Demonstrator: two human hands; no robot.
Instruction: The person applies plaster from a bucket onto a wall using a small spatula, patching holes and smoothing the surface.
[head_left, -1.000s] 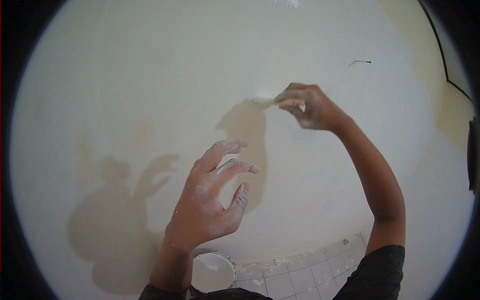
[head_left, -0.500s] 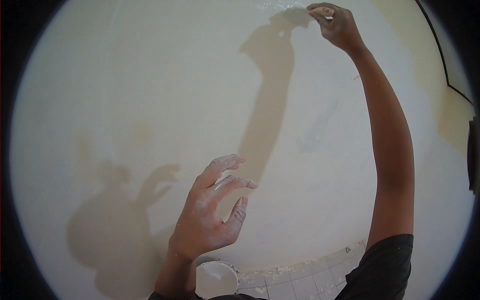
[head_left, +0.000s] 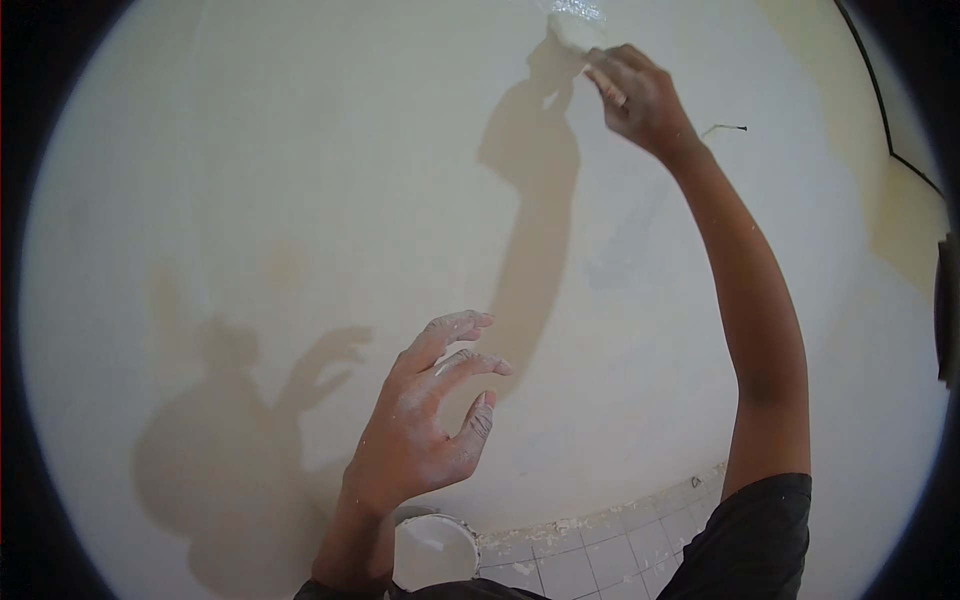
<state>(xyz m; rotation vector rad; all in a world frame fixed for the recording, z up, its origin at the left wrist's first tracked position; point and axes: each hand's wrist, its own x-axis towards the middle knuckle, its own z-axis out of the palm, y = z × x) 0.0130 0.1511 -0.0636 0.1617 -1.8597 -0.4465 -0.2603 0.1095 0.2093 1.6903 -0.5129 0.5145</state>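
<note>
Since half a second ago, the right hand [head_left: 648, 105] has gone a little to the left, its grip closed around a pale putty knife [head_left: 575, 35] at the far part of the wall [head_left: 350, 150], so the work seems to be now beside the shiny patch [head_left: 580, 8]. The left hand [head_left: 415, 415] stays near, its grip half-curled and holding nothing, above the bucket [head_left: 472, 532].

The right hand [head_left: 645, 100] hides most of the tool's [head_left: 575, 35] grip. By the wall's [head_left: 340, 150] lower edge, the bucket [head_left: 470, 535] is partly behind the left forearm [head_left: 355, 545], its base unseen. Far right, a dark object [head_left: 944, 310] is cut off, unidentifiable.
</note>
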